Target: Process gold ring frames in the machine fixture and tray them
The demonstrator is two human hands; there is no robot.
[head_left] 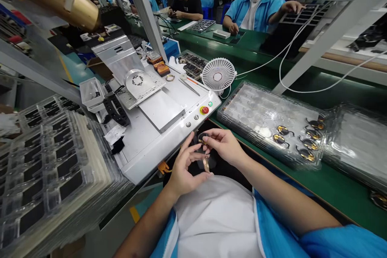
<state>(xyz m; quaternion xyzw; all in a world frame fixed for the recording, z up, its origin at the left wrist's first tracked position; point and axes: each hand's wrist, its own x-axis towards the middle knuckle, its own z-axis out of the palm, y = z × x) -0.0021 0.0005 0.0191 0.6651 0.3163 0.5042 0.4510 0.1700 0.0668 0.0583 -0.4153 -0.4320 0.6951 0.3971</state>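
Note:
Both of my hands are raised close together in front of my body, beside the front edge of a white machine (145, 165). My left hand (186, 171) pinches a gold-coloured metal ring (206, 164) between thumb and fingers. Just above it, my right hand (226, 145) grips a small round black part (202, 138) with a shiny rim, fingertips on its edge. The ring and the black part look apart. Similar round parts with gold-coloured coils and short black tails (308, 143) lie in a clear plastic tray (256, 107) on my right.
On the machine are a metal fixture (136, 82), a red stop button (205, 110), tweezers (190, 86) and another ring (169, 78). A white fan (218, 74) stands behind. Stacked trays (75, 161) rise at left. Co-workers (254, 14) sit across the green bench (193, 42).

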